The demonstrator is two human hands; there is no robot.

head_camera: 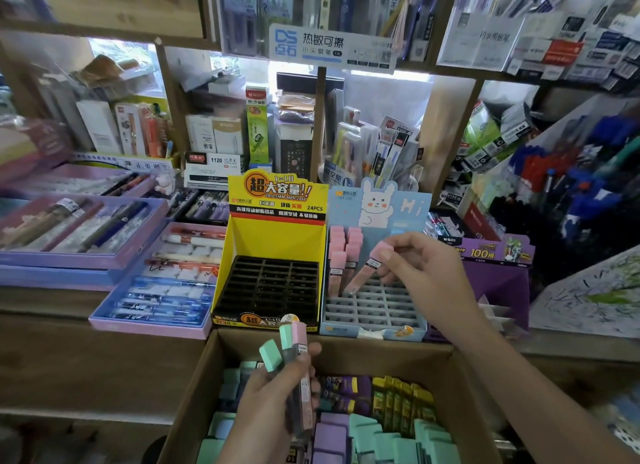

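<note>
Now, right grip (426, 273): pinches tilted pink-capped plastic lead case (365, 271), tip at slots.
Pale blue rabbit display box (343, 330): just beneath it.
Left grip (273, 404): holds three similar cases (294, 356) above brown cardboard box (381, 356).

The pink case (367, 267) looks like smooth plastic, with an opaque matt cap over a translucent body and a small paper label. The three cases (294, 359) lower down are the same plastic. Their mint and pink caps are matt, and their bodies are smoky and see-through. The blue box (412, 207) and the yellow box (277, 235) are printed card with a slight sheen. The black tray (270, 287) is glossy moulded plastic, while the grey tray (377, 307) is duller plastic. The carton (479, 394) is plain brown card, matt. The worktop (45, 300) looks like matt brown wood. The purple boxes (34, 259) are card with glossy clear windows.
</note>
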